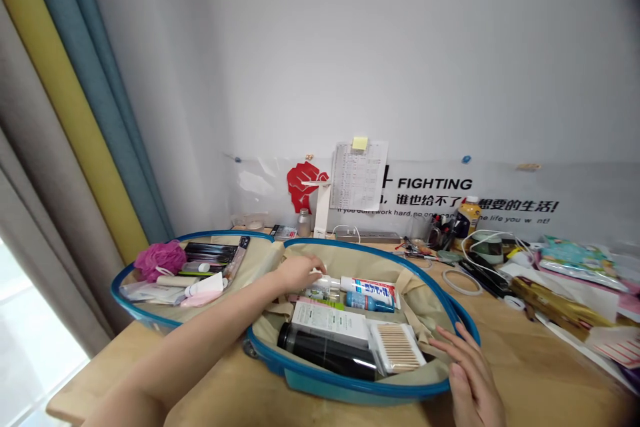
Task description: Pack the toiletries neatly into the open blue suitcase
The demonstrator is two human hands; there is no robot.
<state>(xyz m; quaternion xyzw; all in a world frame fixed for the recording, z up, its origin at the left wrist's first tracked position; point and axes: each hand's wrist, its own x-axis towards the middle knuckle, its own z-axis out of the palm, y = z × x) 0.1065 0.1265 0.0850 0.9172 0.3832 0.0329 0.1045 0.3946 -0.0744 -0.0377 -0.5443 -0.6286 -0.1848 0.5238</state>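
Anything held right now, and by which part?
Left hand is at a clear bottle; whether it grips, can't tell. Right hand: fingers spread at the suitcase rim, nothing visibly held.

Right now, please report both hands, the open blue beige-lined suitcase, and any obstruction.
Left hand at clear plastic bottle, grip unclear. Right hand open at right edge of suitcase. Toiletries inside. Left forearm crosses over suitcase, hiding part.

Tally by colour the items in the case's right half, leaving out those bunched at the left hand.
White: 2 (box, blue-printed pack)
Blue: 1 (bottle)
Black: 1 (cylinder)
Tan: 1 (pack of sticks)
Total: 5
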